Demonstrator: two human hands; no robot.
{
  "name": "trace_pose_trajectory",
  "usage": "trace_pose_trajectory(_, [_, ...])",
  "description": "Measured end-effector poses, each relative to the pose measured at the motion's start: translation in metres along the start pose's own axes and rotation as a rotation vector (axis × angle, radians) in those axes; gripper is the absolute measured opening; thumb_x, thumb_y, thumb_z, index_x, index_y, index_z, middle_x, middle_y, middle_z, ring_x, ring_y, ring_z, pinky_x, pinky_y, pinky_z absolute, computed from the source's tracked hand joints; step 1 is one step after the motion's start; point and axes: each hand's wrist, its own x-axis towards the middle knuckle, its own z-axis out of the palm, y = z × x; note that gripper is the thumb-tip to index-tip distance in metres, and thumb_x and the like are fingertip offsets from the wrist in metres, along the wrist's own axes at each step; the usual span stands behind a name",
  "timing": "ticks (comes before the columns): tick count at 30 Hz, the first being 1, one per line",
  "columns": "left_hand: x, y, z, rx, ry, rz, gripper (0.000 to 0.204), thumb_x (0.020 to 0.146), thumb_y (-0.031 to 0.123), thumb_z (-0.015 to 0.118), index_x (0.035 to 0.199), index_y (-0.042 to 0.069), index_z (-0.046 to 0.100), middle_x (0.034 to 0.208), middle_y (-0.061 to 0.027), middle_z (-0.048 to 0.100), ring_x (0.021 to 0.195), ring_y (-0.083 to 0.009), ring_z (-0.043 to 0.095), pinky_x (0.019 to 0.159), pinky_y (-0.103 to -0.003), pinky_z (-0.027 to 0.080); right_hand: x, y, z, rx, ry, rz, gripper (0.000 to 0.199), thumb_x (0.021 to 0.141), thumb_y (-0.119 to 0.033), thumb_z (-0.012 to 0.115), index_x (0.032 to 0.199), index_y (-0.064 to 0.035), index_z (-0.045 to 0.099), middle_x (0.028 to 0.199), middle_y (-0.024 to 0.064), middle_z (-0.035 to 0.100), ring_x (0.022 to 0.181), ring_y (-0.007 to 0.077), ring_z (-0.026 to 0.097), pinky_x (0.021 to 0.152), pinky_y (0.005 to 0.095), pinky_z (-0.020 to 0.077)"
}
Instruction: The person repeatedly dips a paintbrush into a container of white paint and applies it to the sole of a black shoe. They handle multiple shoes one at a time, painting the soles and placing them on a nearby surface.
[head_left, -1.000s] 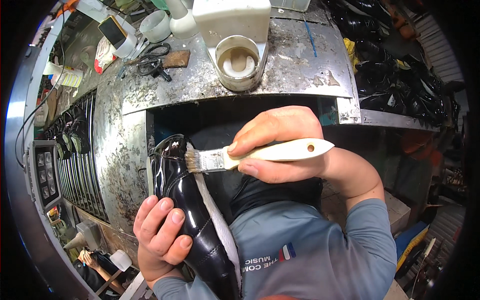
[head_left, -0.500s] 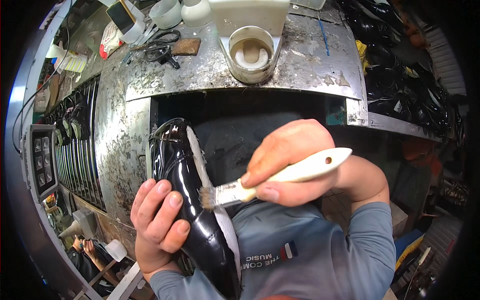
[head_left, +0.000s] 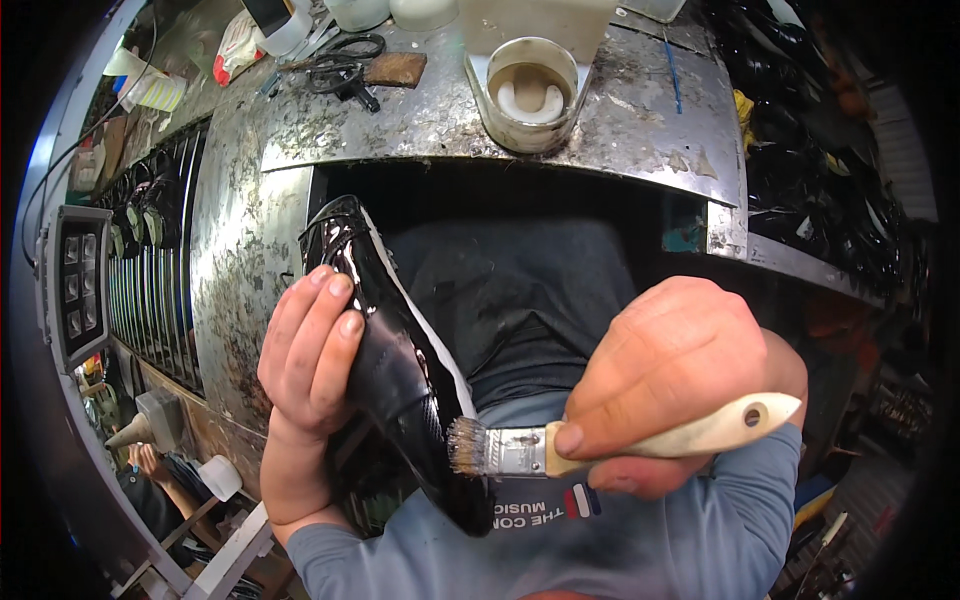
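A glossy black shoe upper (head_left: 400, 345) with a white strip along its right-hand edge is held upright on its side above my lap. My left hand (head_left: 312, 350) grips it from the left, fingers bent over the black surface and thumb out of sight. In my right hand (head_left: 672, 380) is a flat paintbrush (head_left: 690, 432) with a pale handle and a metal ferrule. Its bristles touch the shoe's edge near the lower end, where the white strip runs out. Whether the bristles are wet I cannot tell.
Ahead stands a worn metal bench with a round pot (head_left: 531, 95) of cloudy liquid. Scissors (head_left: 335, 62) and a brown block (head_left: 395, 70) lie to its left, a thin blue stick (head_left: 672, 75) to its right. Black glossy shoes (head_left: 810, 150) are heaped at the right. Another person's hand (head_left: 150, 462) shows lower left.
The brush has moved down along the shoe's edge toward its lower end, and my right hand has shifted right and down. The shoe has turned a little, showing less of the white strip.
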Motion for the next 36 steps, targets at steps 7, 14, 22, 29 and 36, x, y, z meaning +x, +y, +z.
trace_pose_trajectory(7, [0.001, -0.001, 0.012, 0.018, 0.012, -0.121, 0.049, 0.087, 0.019, 0.078, 0.126, -0.002, 0.057, 0.118, -0.0239, 0.068, 0.105, -0.0422, 0.07, 0.09, -0.049, 0.06, 0.004, -0.011, -0.007, 0.017, -0.046, 0.024, 0.02, 0.078, -0.009, 0.085, 0.095, 0.0, 0.079, 0.086, 0.0099, 0.075, 0.068, 0.0178, 0.073, 0.057, 0.0261, 0.0582])
trace_pose_trajectory(14, [0.0, 0.009, 0.012, -0.125, -0.026, -0.35, 0.06, 0.081, 0.021, 0.083, 0.129, -0.004, 0.059, 0.116, -0.0244, 0.069, 0.103, -0.0397, 0.071, 0.089, -0.043, 0.059, 0.014, -0.019, -0.012, -0.017, -0.035, -0.002, 0.021, 0.079, -0.007, 0.085, 0.097, 0.0015, 0.078, 0.087, 0.0115, 0.075, 0.072, 0.0205, 0.074, 0.062, 0.0281, 0.0606])
trace_pose_trajectory(22, [0.009, 0.036, 0.005, -0.553, -0.136, -0.642, 0.062, 0.07, 0.011, 0.09, 0.124, -0.003, 0.063, 0.113, -0.0168, 0.072, 0.096, -0.0274, 0.074, 0.086, -0.035, 0.058, 0.032, -0.025, -0.017, -0.087, -0.008, -0.099, 0.02, 0.078, -0.005, 0.084, 0.097, 0.002, 0.079, 0.088, 0.0127, 0.074, 0.073, 0.022, 0.074, 0.063, 0.029, 0.0608])
trace_pose_trajectory(29, [0.009, 0.052, -0.003, -0.913, -0.462, -0.97, 0.072, 0.06, 0.024, 0.098, 0.122, 0.004, 0.067, 0.107, -0.0109, 0.073, 0.094, -0.025, 0.073, 0.084, -0.034, 0.057, 0.045, -0.017, -0.019, -0.157, 0.035, -0.196, 0.019, 0.078, -0.005, 0.082, 0.095, 0.0016, 0.079, 0.086, 0.0133, 0.074, 0.07, 0.0209, 0.072, 0.06, 0.0287, 0.0589])
trace_pose_trajectory(36, [0.014, 0.047, -0.011, -1.153, -0.443, -0.912, 0.083, 0.058, 0.028, 0.102, 0.124, -0.002, 0.061, 0.111, -0.0107, 0.073, 0.101, -0.019, 0.072, 0.092, -0.033, 0.054, 0.05, -0.012, -0.02, -0.237, 0.011, -0.133, 0.019, 0.075, -0.006, 0.079, 0.094, -0.0023, 0.079, 0.083, 0.0103, 0.074, 0.066, 0.0191, 0.071, 0.057, 0.0287, 0.0584])
